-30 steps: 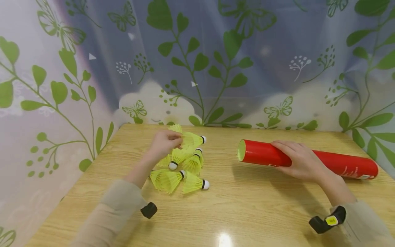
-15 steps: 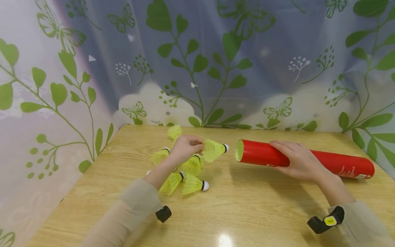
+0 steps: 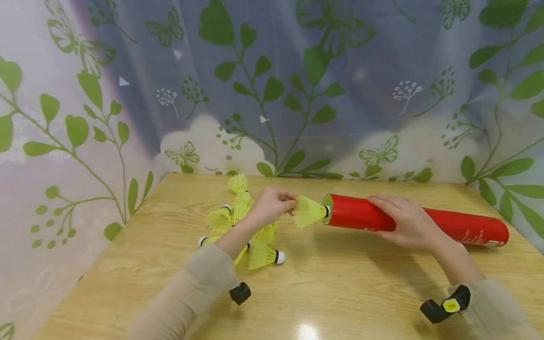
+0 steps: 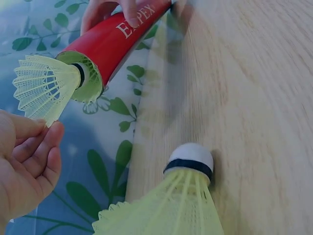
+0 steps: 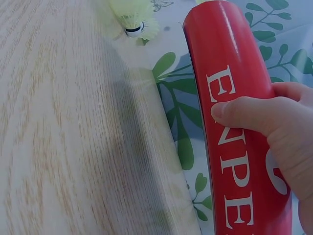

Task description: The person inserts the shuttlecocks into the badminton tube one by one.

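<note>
While the left hand is pinching a shuttlecock by its edge | right hand is gripping the red tube | edge-only hold is risking tilt, jamming at the mouth

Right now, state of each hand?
Left hand: holding, pinching a yellow shuttlecock by the skirt edge.
Right hand: holding, gripping the red tube around its side.

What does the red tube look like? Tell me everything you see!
The red tube is long, round and smooth, maybe cardboard, with white letters and yellow-green showing at its open end. That end seems raised off the table. The right-hand grip wraps it; a yellow shuttlecock has its tip at the opening.
</note>
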### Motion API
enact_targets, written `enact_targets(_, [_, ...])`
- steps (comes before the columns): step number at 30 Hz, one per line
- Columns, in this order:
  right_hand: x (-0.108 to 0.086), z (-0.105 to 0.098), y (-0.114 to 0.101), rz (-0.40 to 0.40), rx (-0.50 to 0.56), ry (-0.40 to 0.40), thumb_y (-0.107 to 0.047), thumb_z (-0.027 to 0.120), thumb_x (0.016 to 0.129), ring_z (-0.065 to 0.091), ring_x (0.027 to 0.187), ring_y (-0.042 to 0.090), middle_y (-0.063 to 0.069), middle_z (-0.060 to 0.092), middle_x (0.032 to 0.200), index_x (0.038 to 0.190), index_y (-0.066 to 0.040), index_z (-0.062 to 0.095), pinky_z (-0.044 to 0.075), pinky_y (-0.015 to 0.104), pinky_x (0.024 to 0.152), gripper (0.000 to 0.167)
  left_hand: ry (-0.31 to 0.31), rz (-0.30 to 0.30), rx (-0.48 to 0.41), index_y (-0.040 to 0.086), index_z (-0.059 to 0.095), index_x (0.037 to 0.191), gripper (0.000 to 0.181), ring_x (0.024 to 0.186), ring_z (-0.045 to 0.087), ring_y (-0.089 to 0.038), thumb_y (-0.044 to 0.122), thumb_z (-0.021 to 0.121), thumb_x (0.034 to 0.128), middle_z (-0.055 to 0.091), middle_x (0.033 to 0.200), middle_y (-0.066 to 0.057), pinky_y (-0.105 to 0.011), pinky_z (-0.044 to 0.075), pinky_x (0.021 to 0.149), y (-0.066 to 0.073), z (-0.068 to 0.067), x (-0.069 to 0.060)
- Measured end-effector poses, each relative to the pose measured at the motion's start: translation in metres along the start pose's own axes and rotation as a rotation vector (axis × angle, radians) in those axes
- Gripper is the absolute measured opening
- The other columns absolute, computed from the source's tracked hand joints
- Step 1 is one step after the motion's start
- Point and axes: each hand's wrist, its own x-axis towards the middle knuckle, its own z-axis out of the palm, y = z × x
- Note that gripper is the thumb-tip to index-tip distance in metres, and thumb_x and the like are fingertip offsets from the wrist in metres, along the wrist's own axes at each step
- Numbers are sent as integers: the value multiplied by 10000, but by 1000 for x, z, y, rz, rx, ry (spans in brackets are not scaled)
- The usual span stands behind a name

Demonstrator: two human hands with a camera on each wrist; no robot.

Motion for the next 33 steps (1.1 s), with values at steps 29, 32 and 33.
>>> enact_targets(29, [4, -1, -7, 5, 5, 4, -172, 856, 550, 535, 1035, 327, 167, 585, 1163, 1273, -29, 509, 400, 529, 828, 815, -13, 74, 60, 20, 680, 910, 78, 727, 636, -167, 64, 641, 859, 674, 810, -54, -212, 481, 614, 5, 29, 23])
enact_targets(32, [3, 0, -8, 10, 5, -4, -173, 856, 555, 533, 1039, 325, 165, 583, 1167, 1271, -29, 508, 397, 528, 832, 809, -10, 86, 103, 33, 692, 895, 72, 762, 610, -147, 78, 656, 852, 668, 841, -45, -204, 471, 636, 5, 28, 22])
enact_targets(33, [3, 0, -8, 12, 4, -6, -172, 858, 554, 533, 1039, 326, 165, 583, 1168, 1272, -31, 507, 396, 528, 832, 811, -12, 90, 113, 34, 695, 890, 71, 767, 602, -141, 81, 659, 851, 668, 846, -45, -202, 468, 641, 5, 28, 22])
